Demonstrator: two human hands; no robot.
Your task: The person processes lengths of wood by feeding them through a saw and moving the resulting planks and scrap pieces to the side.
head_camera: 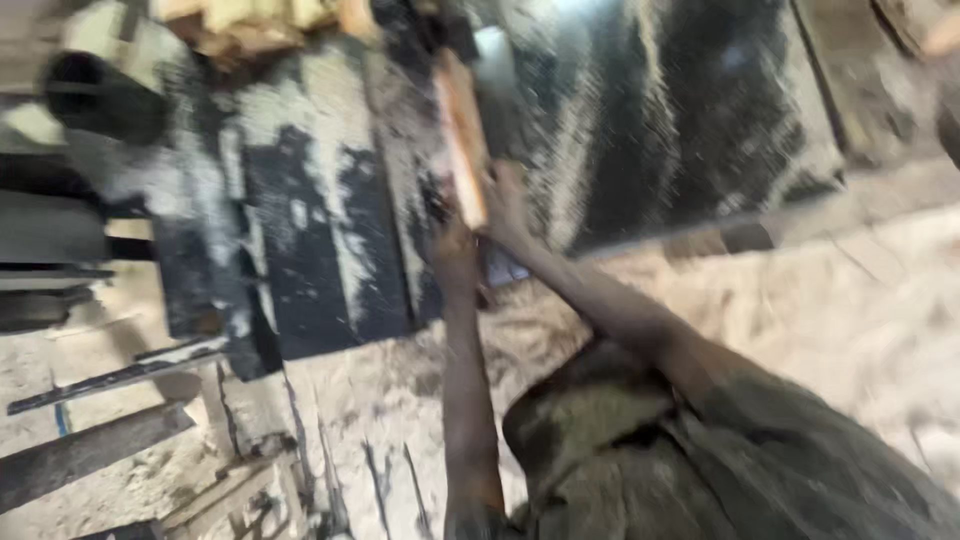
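Note:
A narrow, light-coloured wooden piece (462,135) lies lengthwise on a dark machine table (310,250) dusted with sawdust. My left hand (452,248) grips the near end of the wood from the left and below. My right hand (507,205) presses against the same end from the right, fingers along its edge. Both arms reach forward from the lower right. The frame is blurred, so finger detail is unclear.
Stacked wood offcuts (250,25) sit at the top left. A dark round pipe or motor (95,90) is at the far left. Sawdust covers the floor (800,290). Wooden planks and bars (90,450) lie at the lower left.

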